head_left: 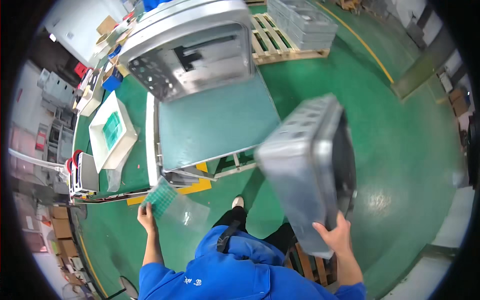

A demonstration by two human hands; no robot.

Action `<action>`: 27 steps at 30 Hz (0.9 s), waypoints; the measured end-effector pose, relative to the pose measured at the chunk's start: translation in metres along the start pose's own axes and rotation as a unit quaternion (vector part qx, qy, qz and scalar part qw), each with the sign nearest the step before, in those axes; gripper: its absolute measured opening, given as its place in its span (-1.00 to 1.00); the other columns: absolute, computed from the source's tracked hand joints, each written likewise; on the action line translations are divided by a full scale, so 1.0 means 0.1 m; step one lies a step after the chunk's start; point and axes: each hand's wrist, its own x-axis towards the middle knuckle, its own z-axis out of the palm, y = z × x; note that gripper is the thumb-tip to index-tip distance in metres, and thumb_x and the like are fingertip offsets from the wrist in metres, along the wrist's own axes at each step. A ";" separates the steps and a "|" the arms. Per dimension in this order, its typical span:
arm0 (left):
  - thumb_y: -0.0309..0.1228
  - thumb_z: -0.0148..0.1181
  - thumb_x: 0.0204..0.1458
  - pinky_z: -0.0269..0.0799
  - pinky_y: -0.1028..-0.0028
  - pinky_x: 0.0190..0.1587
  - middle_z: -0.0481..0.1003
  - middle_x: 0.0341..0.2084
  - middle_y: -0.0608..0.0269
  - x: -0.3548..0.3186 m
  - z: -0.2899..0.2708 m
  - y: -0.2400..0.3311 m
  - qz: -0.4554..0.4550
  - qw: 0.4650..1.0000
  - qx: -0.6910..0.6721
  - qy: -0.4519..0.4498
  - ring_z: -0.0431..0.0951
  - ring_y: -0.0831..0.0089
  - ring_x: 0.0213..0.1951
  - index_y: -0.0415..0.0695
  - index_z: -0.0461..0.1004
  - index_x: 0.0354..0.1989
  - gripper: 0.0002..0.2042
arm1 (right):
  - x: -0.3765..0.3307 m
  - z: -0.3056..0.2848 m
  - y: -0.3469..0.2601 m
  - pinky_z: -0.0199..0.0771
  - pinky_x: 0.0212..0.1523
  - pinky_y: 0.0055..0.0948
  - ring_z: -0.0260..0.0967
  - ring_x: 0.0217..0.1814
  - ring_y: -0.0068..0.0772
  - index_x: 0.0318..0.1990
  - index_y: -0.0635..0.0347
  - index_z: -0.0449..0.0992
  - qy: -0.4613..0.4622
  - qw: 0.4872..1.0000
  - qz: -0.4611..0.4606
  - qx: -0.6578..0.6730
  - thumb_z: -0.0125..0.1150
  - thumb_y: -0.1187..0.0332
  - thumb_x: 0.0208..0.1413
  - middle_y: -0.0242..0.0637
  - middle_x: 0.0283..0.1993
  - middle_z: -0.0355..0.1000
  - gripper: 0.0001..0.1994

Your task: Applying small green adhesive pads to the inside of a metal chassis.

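My left hand (146, 218) is closed on the edge of a thin sheet of small green stickers (161, 197). Clear plastic film (187, 211) trails from the sheet to the right. On the other side, my right hand (336, 234) grips the lower edge of a big silver metal housing (300, 170), which is upended, tilted and blurred by motion. A second silver metal housing (195, 60), with its hollow side toward me, is at the far end of the grey-green worktable (215, 125).
A white tray (98, 150) with green sheets (113, 129) lies on the left bench, near a blue bin (112, 79). Grey crates (305, 25) stand on a pallet (272, 37) at the back. Wooden slats (305, 262) lie low beside my legs.
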 end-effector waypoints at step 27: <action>-0.49 0.19 -0.11 0.18 0.74 -0.55 0.42 -0.62 0.42 1.25 1.89 1.82 -0.089 0.932 -0.256 -0.241 0.30 0.77 -0.58 -0.25 0.45 -0.45 -0.91 | 2.81 1.95 -2.40 0.36 -0.29 -0.37 0.37 -0.36 -0.21 -0.30 0.27 0.39 -0.142 0.898 -0.415 0.016 0.22 0.43 -0.19 -0.23 -0.44 0.38 -0.75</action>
